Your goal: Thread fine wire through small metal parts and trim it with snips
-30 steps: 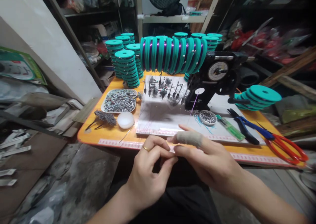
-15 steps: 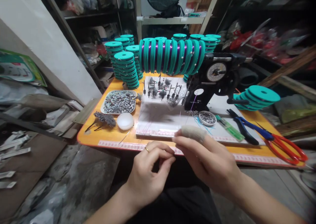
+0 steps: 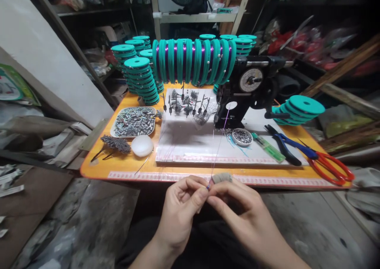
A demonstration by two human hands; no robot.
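Both hands are right in at the near edge of the bench [image 3: 94, 167], fingertips meeting in a tight little huddle! The left hand [image 3: 179, 213] has thumb and forefinger pinched narrow on a tiny blue piece [image 3: 208, 187], and there it sits, right at the left fingertips, at about 3 o'clock from that hand's knuckles. In from the other side comes the right hand [image 3: 247, 211], fingers bent and drawn close, their tips just beside that same piece at its 10 o'clock; whether they grip anything, I cannot tell. A grey wrap [image 3: 222, 177] covers one right finger.

And look at the thread [image 3: 227, 118], purple at the top, slanting down from 1 o'clock to the meeting fingertips, its lower end too fine to follow!

Out at 12 o'clock, well apart from the hands, hangs the row of teal spools [image 3: 194, 61], with the black winder [image 3: 234, 116] at 1. Nearer, between 1 and 2, the bowl of small metal bits [image 3: 242, 137]; at 2, the green box [image 3: 270, 149]; towards 3, the red-handled scissors [image 3: 316, 154]. Over at 10 o'clock, the white dish [image 3: 142, 145], and beyond it the tray of metal weights [image 3: 113, 130].
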